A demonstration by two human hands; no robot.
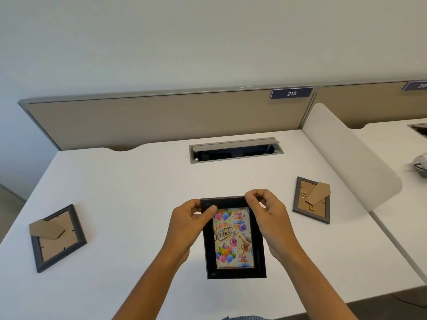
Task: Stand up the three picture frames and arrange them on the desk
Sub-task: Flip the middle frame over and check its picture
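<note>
A black picture frame (pixel 233 271) with a "Happy Birthday" balloon picture faces me at the middle of the white desk (pixel 138 185). My left hand (pixel 187 225) grips its upper left corner and my right hand (pixel 270 215) grips its upper right corner. Whether its bottom edge rests on the desk I cannot tell. A second dark frame (pixel 57 239) lies face down at the left, its cardboard stand flap showing. A third frame (pixel 312 200) lies face down at the right, its flap raised a little.
An open grey cable tray (pixel 235 150) is set into the desk behind the frames. A tan partition (pixel 161 116) with a "212" label runs along the back. A white rounded divider (pixel 351 162) bounds the right side, with a neighbouring desk beyond it.
</note>
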